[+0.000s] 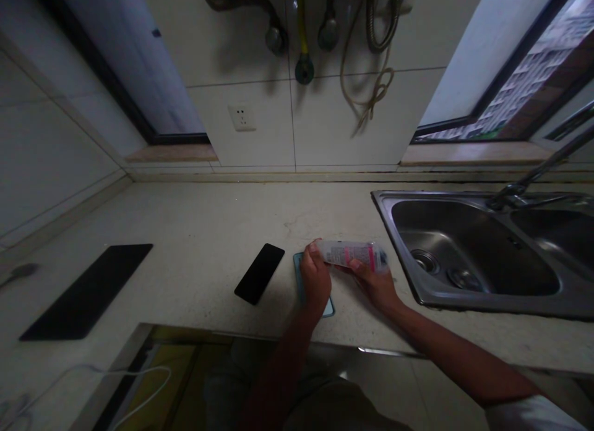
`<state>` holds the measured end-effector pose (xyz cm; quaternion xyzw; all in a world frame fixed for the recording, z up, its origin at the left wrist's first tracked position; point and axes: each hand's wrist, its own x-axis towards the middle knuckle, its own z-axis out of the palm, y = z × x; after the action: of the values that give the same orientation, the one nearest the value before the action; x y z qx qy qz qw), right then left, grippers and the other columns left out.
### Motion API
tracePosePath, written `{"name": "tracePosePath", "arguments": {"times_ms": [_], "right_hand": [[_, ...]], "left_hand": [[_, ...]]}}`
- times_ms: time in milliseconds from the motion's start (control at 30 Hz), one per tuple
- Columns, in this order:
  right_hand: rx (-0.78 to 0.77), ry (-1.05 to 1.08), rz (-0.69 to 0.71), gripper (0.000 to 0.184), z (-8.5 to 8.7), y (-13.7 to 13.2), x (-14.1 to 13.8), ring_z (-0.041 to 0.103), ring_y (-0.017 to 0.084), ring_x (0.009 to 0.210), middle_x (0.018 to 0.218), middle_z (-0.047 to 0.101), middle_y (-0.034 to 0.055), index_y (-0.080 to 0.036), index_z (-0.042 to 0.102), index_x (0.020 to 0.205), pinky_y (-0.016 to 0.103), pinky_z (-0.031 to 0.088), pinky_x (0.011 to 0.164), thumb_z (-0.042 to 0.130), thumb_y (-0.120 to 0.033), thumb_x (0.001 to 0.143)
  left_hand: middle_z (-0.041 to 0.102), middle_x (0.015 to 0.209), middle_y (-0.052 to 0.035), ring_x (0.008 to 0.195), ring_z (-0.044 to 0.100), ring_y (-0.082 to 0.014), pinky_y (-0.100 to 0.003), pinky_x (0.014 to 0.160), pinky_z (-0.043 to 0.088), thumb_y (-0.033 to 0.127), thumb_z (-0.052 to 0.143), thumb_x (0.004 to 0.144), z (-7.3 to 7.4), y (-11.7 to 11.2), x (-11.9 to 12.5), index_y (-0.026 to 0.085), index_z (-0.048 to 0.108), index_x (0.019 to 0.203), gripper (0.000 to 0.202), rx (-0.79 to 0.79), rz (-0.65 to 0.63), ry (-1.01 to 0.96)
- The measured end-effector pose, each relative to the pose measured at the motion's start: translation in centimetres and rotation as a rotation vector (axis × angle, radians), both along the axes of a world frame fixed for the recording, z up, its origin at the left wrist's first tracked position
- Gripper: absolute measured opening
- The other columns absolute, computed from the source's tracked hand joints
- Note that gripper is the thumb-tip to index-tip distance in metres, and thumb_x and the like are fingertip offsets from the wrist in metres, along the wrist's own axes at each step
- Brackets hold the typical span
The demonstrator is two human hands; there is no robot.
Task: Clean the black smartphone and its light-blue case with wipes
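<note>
Nearest, a blue-rimmed phone or case (328, 308), which I can't tell, lies on the countertop (208, 233) partly hidden by the left hand (315, 284). That hand is curled round one end of a labelled plastic bottle (341, 254), tilted nearly flat above the counter; the right hand (375, 285) is partly closed round its other end, thumb on the label. A loose grip on smooth plastic could drop it onto the blue-rimmed item, or a leaking cap could wet the black smartphone (260, 274) just left. Beyond, rightward, is the steel sink (492, 305).
</note>
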<state>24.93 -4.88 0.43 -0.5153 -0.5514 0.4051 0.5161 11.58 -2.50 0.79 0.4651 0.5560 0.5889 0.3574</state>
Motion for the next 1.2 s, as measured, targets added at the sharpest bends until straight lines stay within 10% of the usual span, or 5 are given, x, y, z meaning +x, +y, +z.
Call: {"name": "tracePosePath", "arguments": {"times_ms": [267, 500, 733, 867, 1200], "right_hand": [[-0.151, 0.532, -0.037, 0.05, 1.8, 0.1, 0.0, 0.075, 0.033, 0.097, 0.105, 0.077, 0.0074, -0.027, 0.066, 0.102, 0.049, 0.068, 0.078, 0.08, -0.064, 0.072], [0.009, 0.989, 0.014, 0.042, 3.7, 1.9, 2.2, 0.077, 0.024, 0.092, 0.102, 0.08, 0.002, -0.027, 0.069, 0.103, 0.038, 0.069, 0.075, 0.089, -0.045, 0.071], [-0.079, 1.263, 0.028, 0.045, 4.2, 3.8, 5.2, 0.076, 0.025, 0.101, 0.109, 0.08, 0.0062, -0.025, 0.067, 0.117, 0.043, 0.067, 0.084, 0.08, -0.046, 0.079], [-0.117, 1.374, -0.045, 0.039, 3.5, 4.7, 6.1, 0.078, 0.023, 0.094, 0.099, 0.081, 0.0064, -0.021, 0.068, 0.114, 0.039, 0.067, 0.083, 0.076, -0.043, 0.082], [-0.172, 1.407, -0.079, 0.038, 3.0, 5.1, 6.5, 0.078, 0.021, 0.089, 0.095, 0.08, 0.0061, -0.02, 0.066, 0.11, 0.032, 0.068, 0.077, 0.073, -0.046, 0.084]], "left_hand": [[0.072, 0.091, -0.0105, 0.085, 0.068, -0.0199, -0.032, 0.075, 0.055, 0.046, 0.04, 0.099, 0.7, -0.1, -1.3, 0.016, 0.066, 0.097, 0.04, 0.017, 0.114, 0.003], [0.07, 0.082, -0.0091, 0.062, 0.063, -0.0153, -0.025, 0.052, 0.045, 0.06, 0.034, 0.099, 0.7, 1.1, -1.4, 0.013, 0.064, 0.105, 0.056, -0.008, -0.15, -0.254], [0.069, 0.122, -0.0175, 0.116, 0.062, -0.0284, -0.045, 0.106, 0.045, 0.035, 0.056, 0.097, 1.1, 1.4, 0.1, 0.013, 0.064, 0.12, 0.033, 0.125, -0.514, 0.673], [0.065, 0.126, -0.0217, 0.118, 0.058, -0.0351, -0.048, 0.1, 0.047, 0.046, 0.063, 0.093, 2.1, 1.2, 2.8, 0.01, 0.06, 0.128, 0.051, 0.153, -0.701, 1.043], [0.063, 0.078, -0.0085, 0.083, 0.064, -0.0247, -0.036, 0.079, 0.049, 0.035, 0.069, 0.09, 1.9, 3.6, 2.5, 0.019, 0.063, 0.068, 0.028, 0.105, -0.763, 0.824]]}}
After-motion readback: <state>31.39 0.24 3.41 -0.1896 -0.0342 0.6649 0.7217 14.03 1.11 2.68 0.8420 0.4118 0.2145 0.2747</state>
